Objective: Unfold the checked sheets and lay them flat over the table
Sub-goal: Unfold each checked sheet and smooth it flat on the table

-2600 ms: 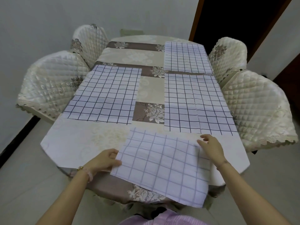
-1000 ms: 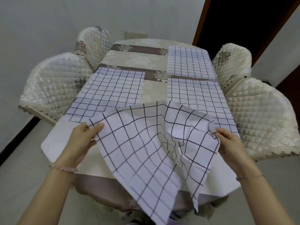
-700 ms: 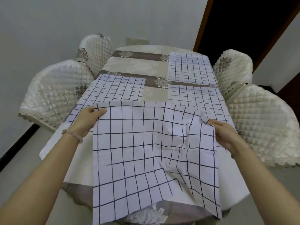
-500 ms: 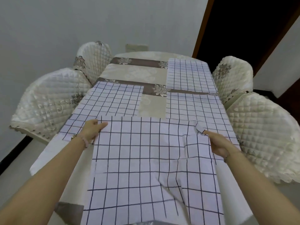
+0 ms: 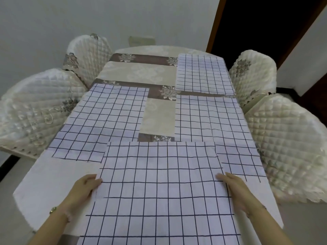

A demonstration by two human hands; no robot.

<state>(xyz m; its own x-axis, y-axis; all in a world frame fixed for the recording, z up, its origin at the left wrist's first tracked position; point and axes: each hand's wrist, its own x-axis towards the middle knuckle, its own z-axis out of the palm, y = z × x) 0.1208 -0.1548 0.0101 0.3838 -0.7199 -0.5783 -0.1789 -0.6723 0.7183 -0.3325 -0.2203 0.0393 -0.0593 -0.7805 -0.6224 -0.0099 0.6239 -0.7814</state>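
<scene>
The nearest checked sheet (image 5: 159,188) lies spread flat on the near end of the table (image 5: 157,114), and its near part runs out of view below. Its far corners overlap the left checked sheet (image 5: 106,121) and the right checked sheet (image 5: 212,124). A third flat checked sheet (image 5: 201,75) lies at the far right. My left hand (image 5: 85,188) touches the nearest sheet's left edge with relaxed fingers. My right hand (image 5: 233,190) rests flat on its right edge, fingers straight.
Quilted cream chairs flank the table: two on the left (image 5: 35,110) (image 5: 88,53) and two on the right (image 5: 290,144) (image 5: 253,71). A dark doorway (image 5: 261,23) opens at the far right. A beige and brown floral tablecloth covers the table.
The folded sheet was lifted, opened in the air and spread on the table. My hands left its far corners and slid back along its side edges.
</scene>
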